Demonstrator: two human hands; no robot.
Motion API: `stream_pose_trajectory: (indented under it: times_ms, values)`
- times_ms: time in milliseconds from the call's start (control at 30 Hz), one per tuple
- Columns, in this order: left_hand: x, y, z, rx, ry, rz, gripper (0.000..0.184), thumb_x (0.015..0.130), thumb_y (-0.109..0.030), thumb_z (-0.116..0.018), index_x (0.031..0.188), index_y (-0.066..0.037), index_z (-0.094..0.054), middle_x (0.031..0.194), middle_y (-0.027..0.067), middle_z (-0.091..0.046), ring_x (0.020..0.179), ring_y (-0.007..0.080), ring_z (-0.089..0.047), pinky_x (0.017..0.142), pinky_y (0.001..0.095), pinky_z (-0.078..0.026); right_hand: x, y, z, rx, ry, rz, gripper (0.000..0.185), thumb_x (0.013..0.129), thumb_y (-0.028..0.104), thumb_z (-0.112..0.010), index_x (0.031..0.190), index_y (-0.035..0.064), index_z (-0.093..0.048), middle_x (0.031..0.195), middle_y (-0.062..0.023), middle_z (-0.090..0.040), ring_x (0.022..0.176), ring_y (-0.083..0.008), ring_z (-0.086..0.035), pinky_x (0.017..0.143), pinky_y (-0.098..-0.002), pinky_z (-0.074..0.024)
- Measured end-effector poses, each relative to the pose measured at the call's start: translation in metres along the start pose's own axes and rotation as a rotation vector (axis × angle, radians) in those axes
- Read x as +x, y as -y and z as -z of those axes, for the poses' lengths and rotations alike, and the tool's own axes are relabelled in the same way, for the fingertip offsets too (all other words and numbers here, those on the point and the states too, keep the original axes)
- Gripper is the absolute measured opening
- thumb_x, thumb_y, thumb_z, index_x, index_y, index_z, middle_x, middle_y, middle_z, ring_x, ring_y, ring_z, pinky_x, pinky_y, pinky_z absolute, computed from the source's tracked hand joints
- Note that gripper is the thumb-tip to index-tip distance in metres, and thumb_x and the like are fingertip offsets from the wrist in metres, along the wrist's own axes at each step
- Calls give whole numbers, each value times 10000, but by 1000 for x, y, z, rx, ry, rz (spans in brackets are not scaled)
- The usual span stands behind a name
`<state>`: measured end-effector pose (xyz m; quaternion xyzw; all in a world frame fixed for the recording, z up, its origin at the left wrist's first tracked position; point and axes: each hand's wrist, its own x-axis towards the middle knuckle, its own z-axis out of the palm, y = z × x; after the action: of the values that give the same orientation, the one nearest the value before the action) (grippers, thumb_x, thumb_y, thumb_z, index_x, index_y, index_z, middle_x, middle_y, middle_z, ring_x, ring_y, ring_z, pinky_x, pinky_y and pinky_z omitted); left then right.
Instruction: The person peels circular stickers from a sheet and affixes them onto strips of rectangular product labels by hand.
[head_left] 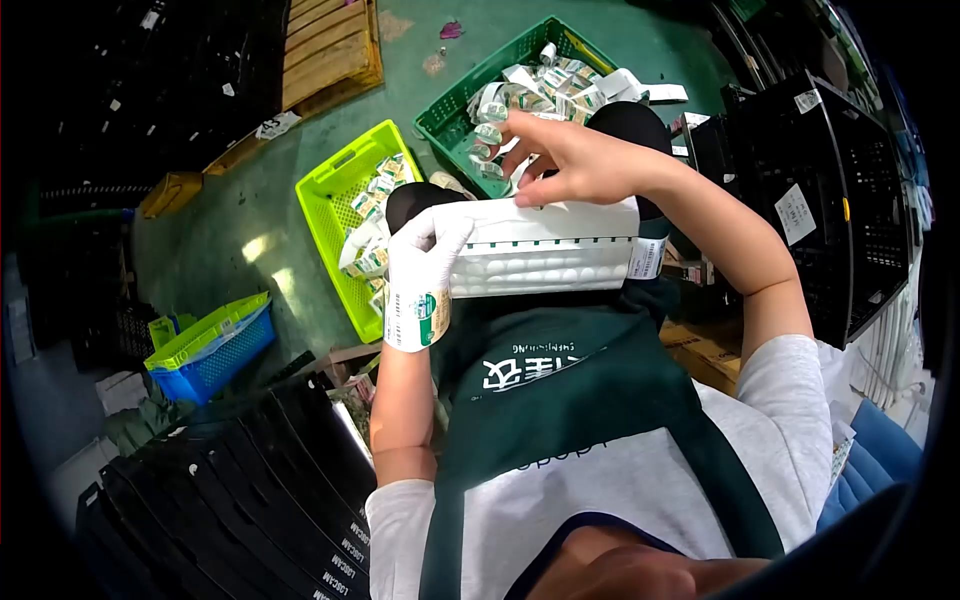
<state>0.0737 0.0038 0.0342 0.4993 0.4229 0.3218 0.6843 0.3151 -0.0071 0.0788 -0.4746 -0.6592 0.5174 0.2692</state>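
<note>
White carton [545,262] looks light, crushable, best held endwise — left grip [428,250] clasps one end, right grip [580,160] half-open, stickers [489,134] on fingertips!

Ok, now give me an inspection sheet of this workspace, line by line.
Surface: green floor; the work sits over the person's lap.
Job's things: white box with rows of rounded white shapes; label strips heaped in the dark green crate, more in the lime crate.
Clutter: purple scrap on the floor.
Hands: gloved left hand grips the box's left end, a printed label at its wrist; bare right hand at the box's top edge, fingers spread and curved, small labels at the fingertips.
Cables: nothing seen.
Surroundings: wooden pallet, blue crate, black crates.
</note>
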Motion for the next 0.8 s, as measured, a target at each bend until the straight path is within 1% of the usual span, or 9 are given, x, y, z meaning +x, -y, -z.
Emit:
stream_pose_trajectory:
  times_ms: [133,233,333,400,500,533,567,667,800]
  values:
    - [8,11,8,24,-39,3,73,858,-60,-659,904,-4,-646,845,12,-639,751,71,-567,725,230,-466,-4,2,-8,-156,-45,81,562,779,-39,-621,1289,-31,-384,1220,-140,-494,1008,-235,-581,841,-326,-517]
    - [-7,-13,4,133,-139,16,92,839,-47,-639,907,13,-654,791,21,-629,710,76,-549,671,193,-429,-17,16,10,219,-268,181,593,800,-51,-615,1339,10,-375,1254,-123,-467,991,-170,-553,828,-305,-514]
    - [-52,-27,12,550,-2,-613,27,724,-18,-648,741,-7,-631,772,76,-640,691,151,-595,620,227,-455,-20,2,36,225,-514,300,718,805,-11,-657,1432,56,-314,1349,-106,-418,955,-138,-545,781,-260,-488]
    - [-80,-59,-8,519,55,-915,38,710,-52,-628,685,-23,-633,766,97,-646,677,195,-614,581,251,-478,-21,-12,40,731,-378,295,748,776,-120,-647,1410,112,-326,1307,-85,-419,1070,-182,-506,811,-311,-506]
    - [-70,-83,-3,124,603,-1267,151,788,-153,-600,753,-34,-685,817,125,-656,682,229,-625,576,261,-502,-19,-23,23,804,-333,195,850,754,-153,-655,1450,140,-263,1359,-70,-356,1071,-193,-497,806,-325,-513]
    - [-62,-87,7,77,805,-1288,186,816,-183,-593,779,-34,-698,834,134,-657,686,236,-627,581,264,-507,-17,-12,7,859,-449,131,579,829,-31,-641,1344,97,-409,1208,-107,-498,983,-164,-541,765,-310,-505]
    - [-58,-87,10,57,843,-1241,204,829,-196,-588,790,-30,-700,844,138,-657,693,237,-629,586,272,-510,-16,-29,6,499,-347,251,619,822,-12,-642,1374,31,-363,1301,-105,-446,957,-156,-551,785,-263,-496]
    - [-35,-84,15,-6,940,-1130,260,871,-237,-573,825,-19,-709,875,151,-655,715,240,-634,601,296,-518,-14,-18,-15,523,-180,38,677,828,94,-690,1401,41,-333,1230,-84,-497,771,-71,-522,655,-219,-466]
    - [6,-50,22,312,-209,-582,255,958,-178,-461,1104,-24,-601,923,111,-666,821,185,-627,777,302,-490,0,-11,-58,327,197,-48,757,780,256,-765,1366,25,-345,1153,-65,-567,635,-69,-489,582,-229,-425]
